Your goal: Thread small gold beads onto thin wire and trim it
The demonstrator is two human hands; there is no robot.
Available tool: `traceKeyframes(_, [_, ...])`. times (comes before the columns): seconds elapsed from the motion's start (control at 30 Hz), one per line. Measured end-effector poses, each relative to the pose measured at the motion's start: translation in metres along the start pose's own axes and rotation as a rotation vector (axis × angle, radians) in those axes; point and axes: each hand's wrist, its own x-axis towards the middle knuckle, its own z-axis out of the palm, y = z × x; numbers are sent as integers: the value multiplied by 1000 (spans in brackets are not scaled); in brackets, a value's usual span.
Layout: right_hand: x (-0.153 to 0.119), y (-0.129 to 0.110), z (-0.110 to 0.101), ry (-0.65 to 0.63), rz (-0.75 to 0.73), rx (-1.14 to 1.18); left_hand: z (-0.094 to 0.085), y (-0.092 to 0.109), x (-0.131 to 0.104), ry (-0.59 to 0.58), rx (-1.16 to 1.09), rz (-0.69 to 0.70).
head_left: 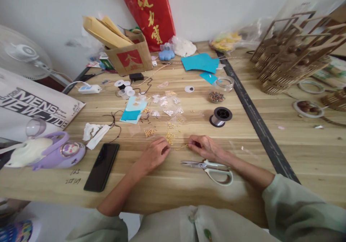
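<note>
Wooden table (151,188) under beaded strand (178,148)

Glossy black phone (101,167), smooth wooden table (151,189)

From here I see a thin gold beaded strand (179,148), its visible stretch running from the left hand (156,153) to the right hand (203,146), low over the tabletop (151,195) and bowed a little. Just beyond its left part, loose gold beads (170,138) lie scattered in a small, shiny patch.
</note>
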Motion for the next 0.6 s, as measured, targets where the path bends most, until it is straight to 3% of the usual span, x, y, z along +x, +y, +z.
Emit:
traceKeyframes(0.13, [-3, -7, -4, 35, -28, 46, -2, 10, 10, 62, -139, 9])
traceKeyframes(0.4, [-10, -27, -18, 41, -59, 159, 3, 23, 25, -197, -707, -169])
traceKeyframes(0.6, [-8, -22, -15, 45, -22, 204, 2, 13, 18, -141, -743, -297])
